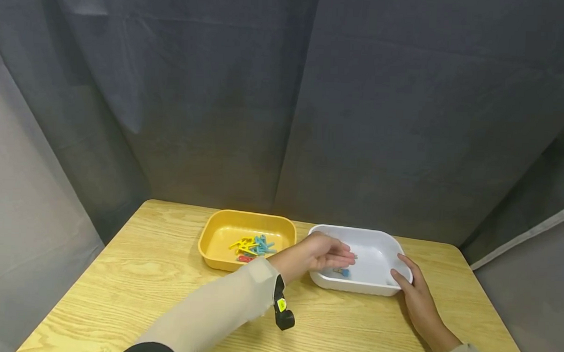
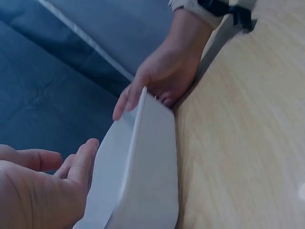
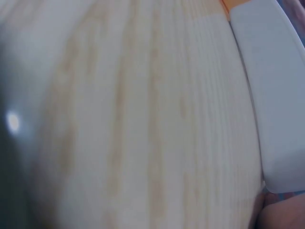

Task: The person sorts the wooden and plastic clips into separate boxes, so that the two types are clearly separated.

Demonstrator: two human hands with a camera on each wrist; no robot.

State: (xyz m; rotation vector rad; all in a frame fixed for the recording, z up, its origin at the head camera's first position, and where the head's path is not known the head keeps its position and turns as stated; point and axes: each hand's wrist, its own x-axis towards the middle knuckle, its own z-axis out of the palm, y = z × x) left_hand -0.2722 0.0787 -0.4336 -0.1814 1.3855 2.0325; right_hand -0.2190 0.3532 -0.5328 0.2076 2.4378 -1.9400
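My left hand [image 1: 330, 253] is over the left part of a white tray [image 1: 377, 244], its fingers stretched out and slightly bent. In the left wrist view the same hand [image 2: 45, 191] shows nothing held between thumb and fingers. A small blue clip [image 1: 344, 272] lies in the tray just below the fingers, and a tiny pale thing [image 1: 355, 256] shows right at the fingertips. At the tray's right end my right hand [image 1: 415, 292] grips the rim, thumb and fingers on either side of the wall. The right wrist view shows mostly table beside the tray's outer wall [image 3: 276, 95].
Left of the white tray stands a yellow tray [image 1: 216, 241] holding several yellow clips [image 1: 244, 244], several blue clips [image 1: 262, 244] and a red clip [image 1: 245, 258]. Both stand on a wooden table [image 1: 134, 274]. A dark grey curtain [image 1: 284, 103] hangs behind it.
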